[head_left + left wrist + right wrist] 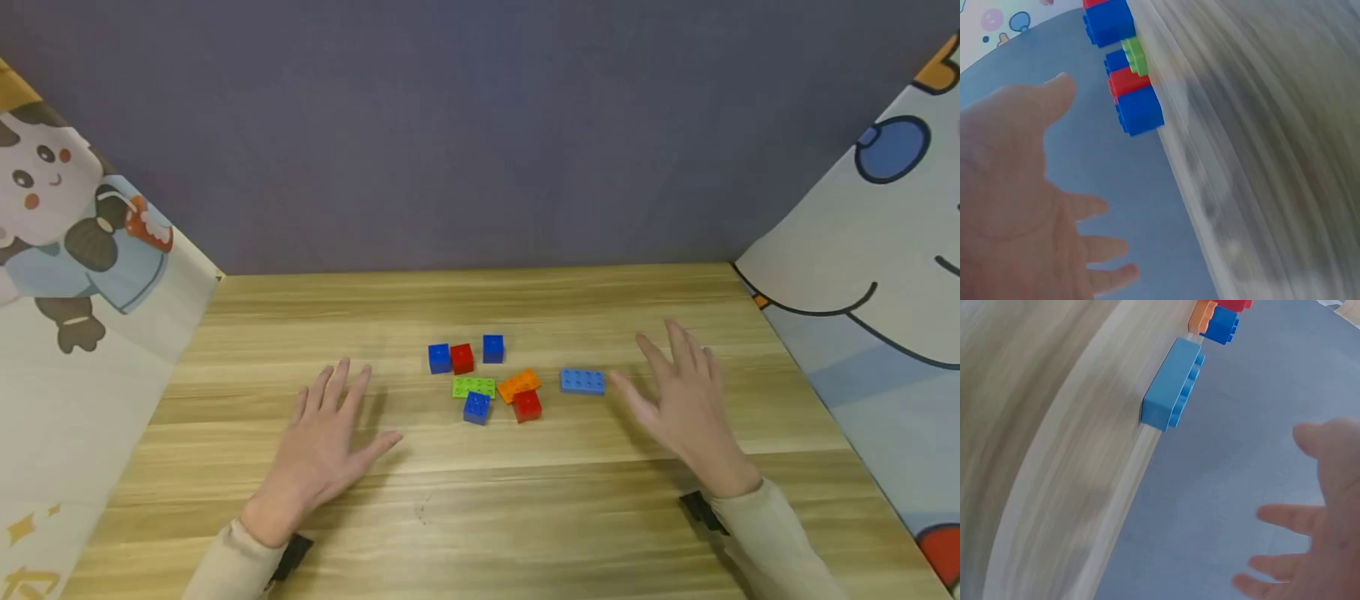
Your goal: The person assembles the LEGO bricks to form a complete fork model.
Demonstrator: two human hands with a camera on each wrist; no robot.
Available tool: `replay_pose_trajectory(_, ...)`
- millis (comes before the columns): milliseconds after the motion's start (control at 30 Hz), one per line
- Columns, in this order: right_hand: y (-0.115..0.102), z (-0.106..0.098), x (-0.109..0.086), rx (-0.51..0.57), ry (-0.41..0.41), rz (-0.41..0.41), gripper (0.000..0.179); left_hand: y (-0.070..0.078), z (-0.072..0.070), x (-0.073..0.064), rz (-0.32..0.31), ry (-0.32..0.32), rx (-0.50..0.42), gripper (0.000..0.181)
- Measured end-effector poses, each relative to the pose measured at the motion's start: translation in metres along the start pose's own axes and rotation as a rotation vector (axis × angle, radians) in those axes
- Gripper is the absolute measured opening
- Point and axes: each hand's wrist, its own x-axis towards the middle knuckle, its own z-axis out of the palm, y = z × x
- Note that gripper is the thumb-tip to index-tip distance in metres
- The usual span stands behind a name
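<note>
My left hand (pixel 318 446) hovers over the table left of a group of toy building bricks, fingers spread and holding nothing. On the other side my right hand (pixel 690 412) is likewise spread and bare, its thumb nearest the long light blue brick (pixel 582 382). Left of that brick lies an orange brick (pixel 517 386), with a red brick (pixel 527 406) against its front. A lime green brick (pixel 473 387) has a dark blue brick (pixel 476 408) at its front edge. Behind them another blue brick (pixel 439 358) and a red brick (pixel 462 358) sit side by side, and a blue brick (pixel 492 348) stands apart.
The wood-grain table (pixel 480 533) ends at a dark grey-blue back panel (pixel 480 133). Side panels with cartoon prints, a left panel (pixel 150 350) and a right panel (pixel 810 242), flank it. A black strap piece (pixel 703 512) shows at the right wrist.
</note>
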Motion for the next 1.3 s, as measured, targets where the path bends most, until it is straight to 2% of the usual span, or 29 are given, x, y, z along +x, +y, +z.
replay_pose_trajectory(167,-0.007,0.005,0.006,0.146,0.164,-0.096,0.058,0.006,0.000,0.005,0.046,0.039,-0.135,0.096)
replay_pose_trajectory(233,-0.010,0.007,0.008,0.194,0.194,-0.110,0.056,0.010,0.001,0.008,0.049,0.037,-0.206,0.094)
replay_pose_trajectory(333,-0.016,0.010,0.009,0.255,0.195,-0.105,0.054,0.015,0.006,0.013,0.047,0.011,-0.316,0.090)
replay_pose_trajectory(467,-0.022,0.015,0.010,0.332,0.142,-0.102,0.053,0.025,0.014,0.019,0.059,0.000,-0.422,0.086)
replay_pose_trajectory(600,-0.029,0.018,0.010,0.408,0.070,-0.091,0.052,0.035,0.020,0.022,0.070,-0.004,-0.480,0.083)
replay_pose_trajectory(867,-0.048,0.026,0.011,0.540,-0.112,-0.064,0.048,0.049,0.027,0.031,0.101,-0.061,-0.479,0.079)
replay_pose_trajectory(1000,-0.054,0.030,0.011,0.570,-0.204,-0.046,0.046,0.058,0.029,0.034,0.117,-0.090,-0.519,0.076)
replay_pose_trajectory(1133,-0.058,0.035,0.011,0.602,-0.267,-0.040,0.046,0.067,0.030,0.037,0.106,-0.122,-0.564,0.073)
replay_pose_trajectory(1300,-0.061,0.040,0.010,0.622,-0.318,-0.050,0.045,0.074,0.032,0.042,0.106,-0.135,-0.548,0.068)
